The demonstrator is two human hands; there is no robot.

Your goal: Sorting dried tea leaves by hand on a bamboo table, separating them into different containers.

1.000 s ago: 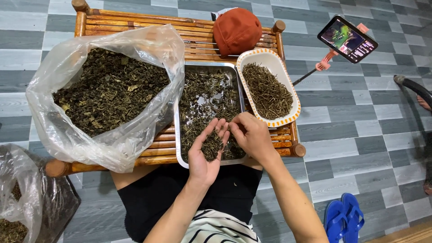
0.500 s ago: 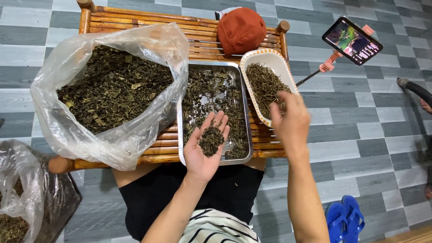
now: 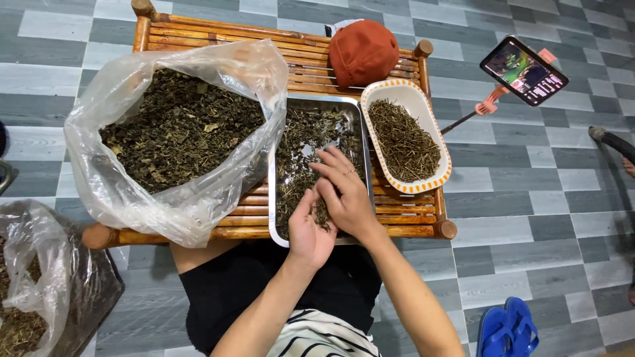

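Note:
A steel tray (image 3: 274, 165) of dried dark leaves and stems lies on a low bamboo table (image 3: 218, 33). My left hand (image 3: 305, 233) is cupped palm up at the tray's near end, holding a small heap of dried leaves. My right hand (image 3: 344, 192) rests over that heap, fingers spread and picking in it, a ring on one finger. To the right of the tray stands a white oval dish (image 3: 430, 125) with an orange rim, filled with thin dried stems.
A big clear plastic bag (image 3: 178, 132) of dried leaves fills the table's left half. A red cap (image 3: 364, 51) lies at the back. A phone on a stand (image 3: 524, 70) is to the right. Another bag (image 3: 40, 291) sits on the floor, blue sandals (image 3: 506, 327) at bottom right.
My right hand has come back from over the oval dish to the heap in my left palm. The left hand stayed cupped over the tray's near end.

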